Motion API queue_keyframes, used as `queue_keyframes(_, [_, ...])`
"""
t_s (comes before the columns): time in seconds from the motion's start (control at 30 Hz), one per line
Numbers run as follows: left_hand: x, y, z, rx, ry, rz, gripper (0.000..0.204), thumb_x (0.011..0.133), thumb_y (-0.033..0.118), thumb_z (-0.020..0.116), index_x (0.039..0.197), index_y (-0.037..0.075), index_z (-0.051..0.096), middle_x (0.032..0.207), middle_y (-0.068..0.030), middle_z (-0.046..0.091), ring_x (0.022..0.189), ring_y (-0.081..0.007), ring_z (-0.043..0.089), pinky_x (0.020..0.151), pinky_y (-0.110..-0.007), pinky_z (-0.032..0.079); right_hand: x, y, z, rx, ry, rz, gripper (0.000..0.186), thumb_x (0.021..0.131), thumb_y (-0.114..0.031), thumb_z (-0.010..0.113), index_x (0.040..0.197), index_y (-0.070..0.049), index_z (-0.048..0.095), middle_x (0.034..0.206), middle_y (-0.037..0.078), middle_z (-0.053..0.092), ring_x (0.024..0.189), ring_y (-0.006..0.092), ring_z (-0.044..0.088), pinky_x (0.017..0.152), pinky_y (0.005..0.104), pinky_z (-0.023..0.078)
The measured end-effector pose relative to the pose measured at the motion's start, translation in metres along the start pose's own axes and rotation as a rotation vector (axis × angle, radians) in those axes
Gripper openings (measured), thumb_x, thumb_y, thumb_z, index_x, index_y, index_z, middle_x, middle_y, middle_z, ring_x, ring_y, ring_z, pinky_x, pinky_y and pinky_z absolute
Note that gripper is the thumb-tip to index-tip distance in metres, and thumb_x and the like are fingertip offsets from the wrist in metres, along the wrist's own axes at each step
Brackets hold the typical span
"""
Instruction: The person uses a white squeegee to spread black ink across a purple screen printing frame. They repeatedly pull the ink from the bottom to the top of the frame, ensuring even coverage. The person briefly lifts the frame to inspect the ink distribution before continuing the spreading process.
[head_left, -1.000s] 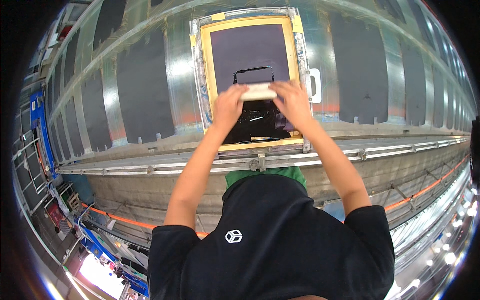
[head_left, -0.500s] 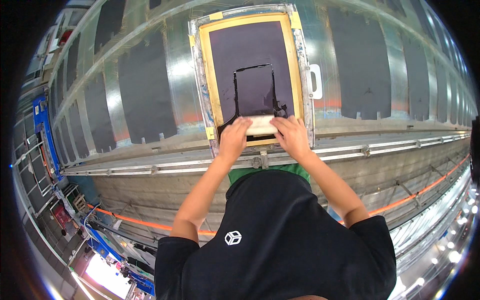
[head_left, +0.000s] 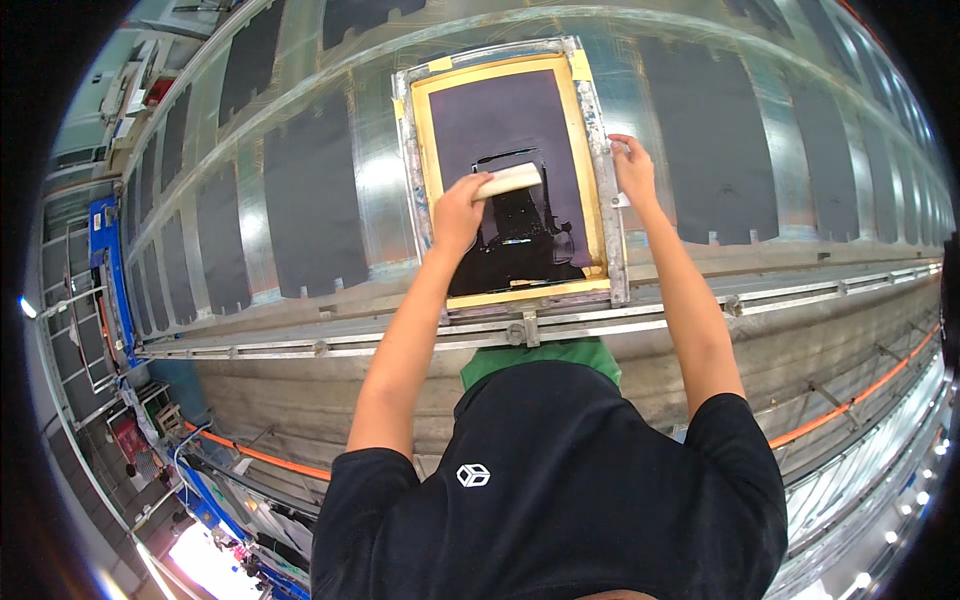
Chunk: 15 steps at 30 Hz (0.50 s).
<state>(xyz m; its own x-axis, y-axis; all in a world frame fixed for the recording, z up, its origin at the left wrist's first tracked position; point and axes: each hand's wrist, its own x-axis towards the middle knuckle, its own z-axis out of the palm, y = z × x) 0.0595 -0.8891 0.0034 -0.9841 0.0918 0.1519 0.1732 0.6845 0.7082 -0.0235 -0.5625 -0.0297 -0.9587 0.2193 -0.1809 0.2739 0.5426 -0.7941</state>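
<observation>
A printing screen (head_left: 604,230) has a worn metal frame lined with yellow tape around dark purple mesh. My left hand (head_left: 459,213) grips one end of a pale wooden squeegee (head_left: 515,180), tilted over the middle of the mesh. Glossy black ink (head_left: 515,262) covers the near part of the mesh, with a thin black outline at the squeegee. At the frame's right side, my right hand (head_left: 634,174) has its fingers curled around a white handle (head_left: 622,200), mostly hidden by the hand.
Under the screen runs a long shiny table (head_left: 379,190) with dark grey fabric panels (head_left: 707,140) in rows. A metal rail (head_left: 400,346) borders its near edge. An orange cable (head_left: 262,452) runs along below, and blue machinery (head_left: 104,240) stands at left.
Both hands were on the squeegee at the near end. The left hand has lifted it toward the middle; the right hand has let go and moved right to the white handle.
</observation>
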Motion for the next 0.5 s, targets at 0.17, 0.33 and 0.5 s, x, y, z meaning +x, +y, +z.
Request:
queue_keyframes(0.17, [-0.069, 0.013, 0.006, 0.039, -0.027, 0.077, 0.054, 0.072, -0.011, 0.069, 0.123, 0.008, 0.068, 0.133, -0.0098, 0.067, 0.13, -0.0343, 0.059, 0.104, -0.043, 0.052, 0.0, -0.003, 0.005, 0.058, 0.104, -0.056, 0.021, 0.1, -0.028, 0.064, 0.111, -0.015, 0.076, 0.075, 0.01, 0.068, 0.067, 0.0196, 0.063, 0.067, 0.0358, 0.049])
queue_keyframes(0.33, [-0.148, 0.012, -0.014, 0.09, -0.111, 0.088, 0.064, 0.07, -0.008, 0.069, 0.13, 0.014, 0.067, 0.142, -0.0044, 0.064, 0.139, -0.026, 0.054, 0.096, -0.039, 0.05, -0.005, -0.053, 0.01, -0.006, 0.184, -0.153, 0.021, 0.1, -0.028, 0.065, 0.111, -0.014, 0.076, 0.073, 0.01, 0.065, 0.066, 0.0168, 0.056, 0.066, 0.0345, 0.047])
queue_keyframes(0.5, [-0.196, -0.04, -0.082, 0.168, -0.08, 0.076, 0.065, 0.073, -0.004, 0.069, 0.135, 0.013, 0.064, 0.14, -0.0033, 0.064, 0.137, -0.0247, 0.056, 0.096, -0.038, 0.049, -0.051, -0.097, 0.108, 0.116, 0.168, -0.185, 0.023, 0.103, -0.026, 0.063, 0.114, -0.009, 0.074, 0.066, -0.002, 0.054, 0.061, 0.0066, 0.045, 0.057, 0.0278, 0.039])
